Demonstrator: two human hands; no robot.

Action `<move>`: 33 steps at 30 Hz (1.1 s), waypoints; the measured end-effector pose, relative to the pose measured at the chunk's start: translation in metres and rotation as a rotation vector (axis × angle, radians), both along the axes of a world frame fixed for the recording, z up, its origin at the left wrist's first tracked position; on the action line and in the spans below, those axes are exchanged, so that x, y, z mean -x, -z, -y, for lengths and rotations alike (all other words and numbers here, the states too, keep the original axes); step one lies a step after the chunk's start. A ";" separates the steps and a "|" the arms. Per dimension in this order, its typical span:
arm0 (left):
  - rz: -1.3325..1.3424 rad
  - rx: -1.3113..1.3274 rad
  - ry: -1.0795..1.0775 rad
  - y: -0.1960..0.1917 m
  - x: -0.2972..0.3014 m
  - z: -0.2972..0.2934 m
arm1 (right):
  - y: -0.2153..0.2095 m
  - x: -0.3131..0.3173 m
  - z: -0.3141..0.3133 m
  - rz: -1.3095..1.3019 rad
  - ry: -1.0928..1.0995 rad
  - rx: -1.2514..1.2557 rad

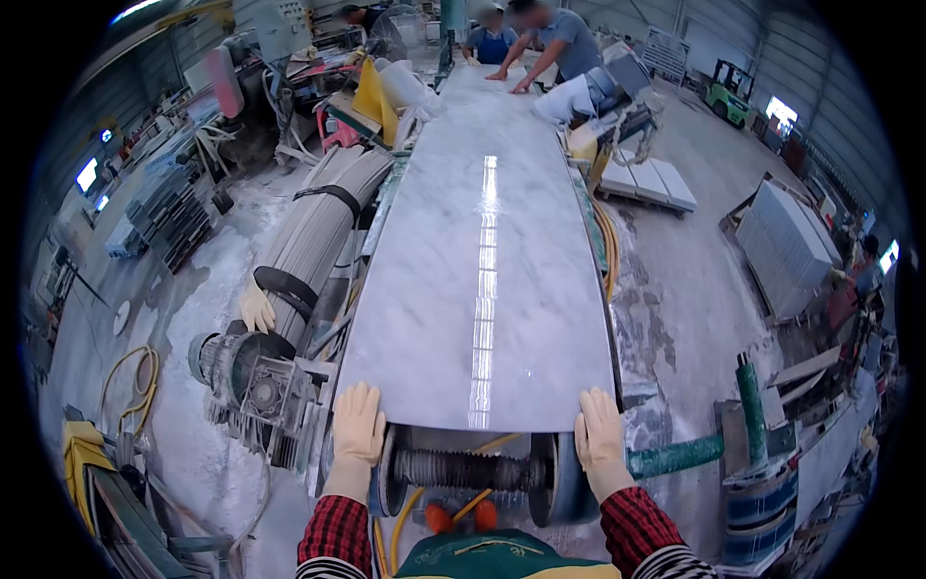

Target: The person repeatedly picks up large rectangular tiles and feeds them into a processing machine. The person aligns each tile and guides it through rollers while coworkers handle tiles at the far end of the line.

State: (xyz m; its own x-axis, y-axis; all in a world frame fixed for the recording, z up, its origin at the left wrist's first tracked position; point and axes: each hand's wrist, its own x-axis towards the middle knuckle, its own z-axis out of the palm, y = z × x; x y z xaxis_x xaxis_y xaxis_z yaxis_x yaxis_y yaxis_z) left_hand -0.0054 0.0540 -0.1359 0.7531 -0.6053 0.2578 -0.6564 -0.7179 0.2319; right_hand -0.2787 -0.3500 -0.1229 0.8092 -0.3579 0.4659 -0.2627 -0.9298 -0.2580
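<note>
Polished stone slab (420, 280), likely heavy, stiff, slick, brittle
Left hand (358, 425) and right hand (600, 434), wide apart, rest at its lower-frame corners, sensible holds; can't tell if clamped.

"Any lettering to read here?"

"None that I can make out."

"What about the bib apron (453, 560) at the lower edge of the frame?"

"There's a thin, pale yellowish mark (497, 547) across its green front (script or a logo, I can't tell which), too small and foreshortened to read."

"And numbers or signs anywhere else, upper left to lower right?"

"None legible."
</note>
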 end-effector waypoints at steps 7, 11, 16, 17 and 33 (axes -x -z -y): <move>-0.023 0.070 -0.016 0.001 0.006 -0.001 | -0.005 -0.004 -0.002 -0.081 -0.005 0.013; -0.060 0.085 -0.022 -0.003 0.006 0.000 | -0.007 -0.006 -0.003 -0.087 -0.011 0.029; -0.065 0.124 -0.002 -0.009 0.006 -0.002 | -0.006 -0.006 -0.004 -0.123 0.008 0.029; -0.066 0.121 -0.002 -0.009 0.005 -0.001 | -0.007 -0.007 -0.004 -0.127 0.013 0.027; -0.056 0.102 -0.008 -0.004 0.011 -0.008 | -0.008 -0.001 -0.011 -0.113 0.028 0.025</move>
